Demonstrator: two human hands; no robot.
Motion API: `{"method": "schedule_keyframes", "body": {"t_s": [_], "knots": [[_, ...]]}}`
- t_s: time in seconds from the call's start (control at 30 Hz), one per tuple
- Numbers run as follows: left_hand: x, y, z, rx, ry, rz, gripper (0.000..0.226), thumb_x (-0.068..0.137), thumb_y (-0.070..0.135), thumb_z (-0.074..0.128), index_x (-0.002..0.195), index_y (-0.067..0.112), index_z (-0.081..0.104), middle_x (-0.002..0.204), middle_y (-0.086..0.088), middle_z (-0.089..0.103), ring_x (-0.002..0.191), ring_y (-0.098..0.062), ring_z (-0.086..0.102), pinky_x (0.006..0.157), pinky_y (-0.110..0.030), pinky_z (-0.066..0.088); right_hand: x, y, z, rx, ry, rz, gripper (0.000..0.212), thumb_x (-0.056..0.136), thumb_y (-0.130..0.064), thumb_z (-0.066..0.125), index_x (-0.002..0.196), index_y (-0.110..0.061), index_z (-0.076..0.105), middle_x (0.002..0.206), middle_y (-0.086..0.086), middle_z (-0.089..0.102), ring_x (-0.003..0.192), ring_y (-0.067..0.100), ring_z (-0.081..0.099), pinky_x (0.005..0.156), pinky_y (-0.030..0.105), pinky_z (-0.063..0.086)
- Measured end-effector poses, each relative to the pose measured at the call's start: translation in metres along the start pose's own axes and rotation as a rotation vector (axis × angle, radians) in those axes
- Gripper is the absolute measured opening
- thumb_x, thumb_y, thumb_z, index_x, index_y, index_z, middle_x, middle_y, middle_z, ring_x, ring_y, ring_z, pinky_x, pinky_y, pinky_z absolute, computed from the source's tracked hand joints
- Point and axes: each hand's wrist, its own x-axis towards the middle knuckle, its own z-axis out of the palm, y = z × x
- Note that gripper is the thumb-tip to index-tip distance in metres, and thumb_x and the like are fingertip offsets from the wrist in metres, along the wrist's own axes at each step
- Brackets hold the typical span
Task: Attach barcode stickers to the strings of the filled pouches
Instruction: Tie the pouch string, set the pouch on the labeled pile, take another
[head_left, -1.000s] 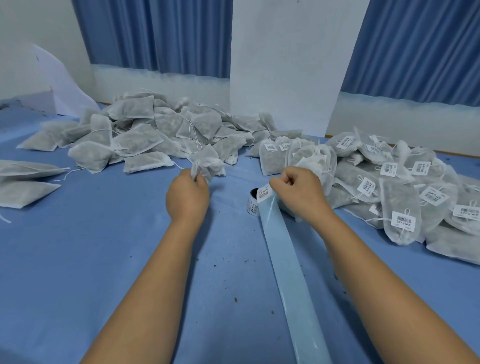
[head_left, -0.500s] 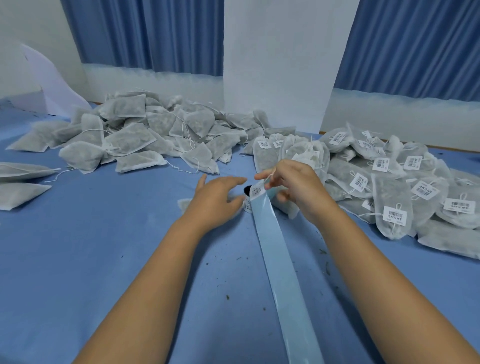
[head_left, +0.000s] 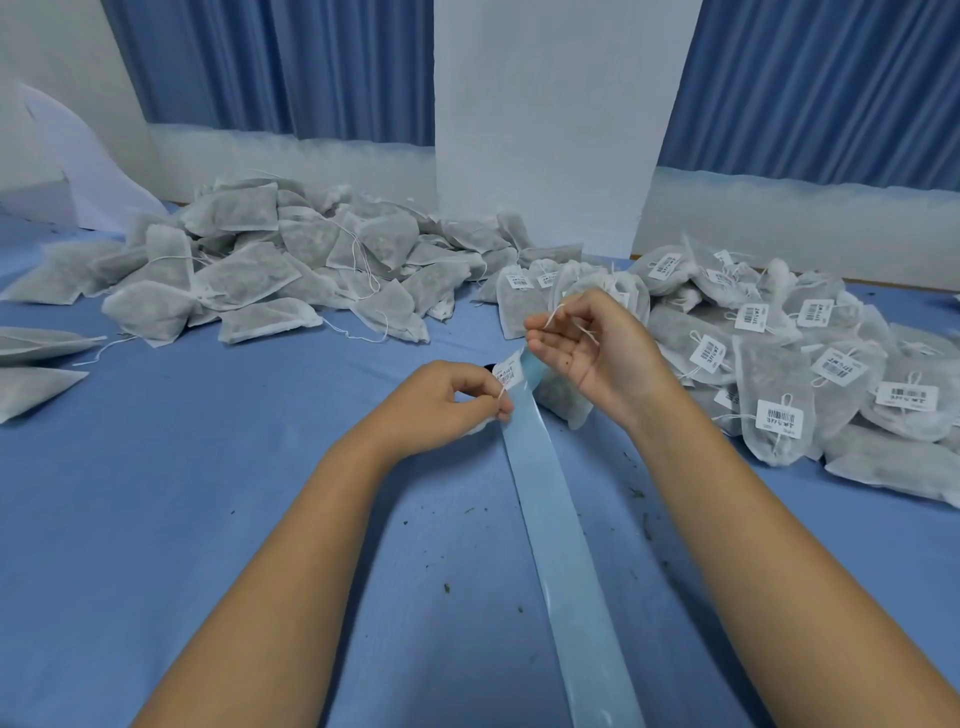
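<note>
As I look along the blue cloth-covered table (head_left: 156, 519) from its left edge, two flat grey-white fabric pouches (head_left: 36, 389) lie apart from the rest. Next comes one heap of unlabelled pouches (head_left: 249, 280), filled, with loose threads. It is too tangled for an exact count, but I judge well over twenty.

Near the middle, the left hand (head_left: 441, 408) has its thumb and fingertips pinched on the edge of one white barcode sticker (head_left: 508, 375). The sticker sits at the far end of the single pale blue glossy backing strip (head_left: 566, 561), which runs down toward the person. Just to the right, the right hand (head_left: 592, 358) is raised with its palm half open. Its thumb and forefinger pinch a thin white string (head_left: 558, 313), and its other fingers are loosely curled. This string belongs, I think, to the filled pouch (head_left: 565, 408) lying just under that hand and partly hidden by it.

Further right is one heap of labelled pouches (head_left: 779, 457), where I count about twelve stickers facing up.

To my judgement, the step in hand is the peeling of the sticker from the strip, with the string held ready. The next move calls for bringing the two hands together. The string must lie across the sticky side and stay tight, and then the sticker is folded closed over it. The fingers should touch only the sticker's edge, otherwise it may stick to them or crease.
</note>
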Motion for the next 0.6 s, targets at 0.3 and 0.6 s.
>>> {"method": "schedule_keyframes", "body": {"t_s": [0.3, 0.6], "knots": [[-0.004, 0.005, -0.011, -0.531, 0.000, 0.037, 0.025, 0.092, 0.004, 0.061, 0.078, 0.016, 0.077, 0.084, -0.004, 0.075, 0.083, -0.013, 0.068, 0.077, -0.019, 0.054, 0.001, 0.008, 0.000, -0.291, 0.141, -0.151, 0.019, 0.089, 0.001, 0.043, 0.076, -0.001, 0.056, 0.065, 0.010, 0.069, 0.057, 0.017, 0.064, 0.061, 0.025, 0.055], [0.001, 0.005, -0.014, -0.540, 0.265, 0.038, 0.022, 0.094, 0.005, 0.062, 0.110, 0.015, 0.073, 0.105, 0.010, 0.076, 0.107, 0.007, 0.064, 0.082, -0.005, 0.046, -0.014, 0.013, 0.011, -0.627, -0.172, -0.266, 0.024, 0.088, 0.008, 0.048, 0.069, -0.004, 0.056, 0.072, 0.014, 0.072, 0.065, 0.023, 0.066, 0.066, 0.028, 0.055]]}}
